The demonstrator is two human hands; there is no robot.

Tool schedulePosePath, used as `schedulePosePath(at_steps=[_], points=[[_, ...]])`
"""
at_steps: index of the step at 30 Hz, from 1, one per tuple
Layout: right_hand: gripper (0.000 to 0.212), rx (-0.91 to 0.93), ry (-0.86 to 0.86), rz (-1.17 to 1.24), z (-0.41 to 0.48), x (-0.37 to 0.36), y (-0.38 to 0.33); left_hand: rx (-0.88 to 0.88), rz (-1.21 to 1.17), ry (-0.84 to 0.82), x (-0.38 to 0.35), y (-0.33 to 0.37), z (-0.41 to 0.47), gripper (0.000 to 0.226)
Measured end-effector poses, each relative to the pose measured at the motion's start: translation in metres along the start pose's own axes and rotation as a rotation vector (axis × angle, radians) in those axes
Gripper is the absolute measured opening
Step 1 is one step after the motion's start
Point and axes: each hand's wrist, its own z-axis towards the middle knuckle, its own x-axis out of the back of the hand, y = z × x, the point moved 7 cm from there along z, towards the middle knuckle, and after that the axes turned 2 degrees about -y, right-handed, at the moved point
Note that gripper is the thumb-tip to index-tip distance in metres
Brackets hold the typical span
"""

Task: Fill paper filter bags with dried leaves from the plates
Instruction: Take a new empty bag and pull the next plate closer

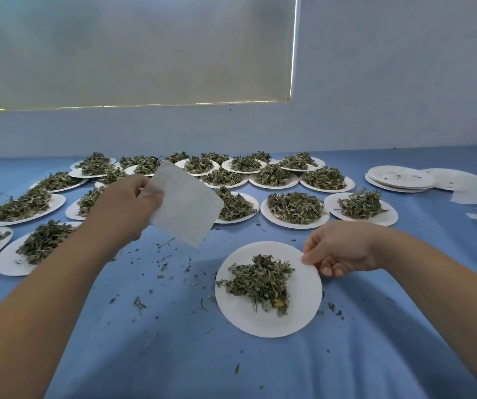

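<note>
Left hand (125, 205) is pinching flat bag (187, 203) aloft, apart from the leaves; right hand (338, 249) is pinching rim of near plate (303, 312); leaves (260, 280) lying heaped on it; advice: open the bag mouth fully, curl the plate into a chute, pour slowly.

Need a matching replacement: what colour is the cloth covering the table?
Plain blue tablecloth, clearest in the head view.

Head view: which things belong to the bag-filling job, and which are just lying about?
Job: filter bag in left hand; near plate, rim pinched by right hand; its leaves; full plates behind.
Lying about: empty plates stacked far right; crumbs on cloth; blind.
</note>
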Motion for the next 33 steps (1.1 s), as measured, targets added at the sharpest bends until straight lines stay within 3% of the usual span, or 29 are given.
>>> schedulePosePath(at_steps=[5, 8, 14, 18, 24, 26, 30, 33], points=[[0.014, 0.036, -0.025, -0.165, 0.002, -0.001, -0.004, 0.025, 0.033, -0.063, -0.02, 0.011, 0.009, 0.014], [0.018, 0.052, 0.043, -0.279, 0.005, 0.005, -0.01, -0.005, 0.097, -0.062, -0.028, 0.02, 0.011, 0.015], [0.014, 0.298, 0.216, -0.303, 0.007, 0.013, -0.041, -0.235, 0.22, 0.17, -0.031, 0.049, 0.006, 0.016], [0.008, 0.507, 0.35, -0.252, 0.005, 0.009, -0.069, -0.309, 0.138, 0.127, -0.049, 0.054, 0.007, 0.014], [0.047, 0.735, 0.398, -0.128, 0.009, -0.017, -0.09, -0.475, 0.25, 0.007, -0.089, 0.044, -0.001, 0.01], [0.042, 0.792, 0.426, -0.032, 0.013, -0.021, -0.087, -0.478, 0.234, -0.066, -0.097, 0.037, -0.004, 0.008], [0.012, 0.785, 0.443, 0.113, 0.018, -0.02, -0.081, -0.381, 0.207, -0.208, -0.113, 0.022, -0.009, 0.015], [0.016, 0.797, 0.468, 0.08, 0.018, -0.021, -0.079, -0.366, 0.194, -0.252, -0.119, 0.02, -0.013, 0.017]])
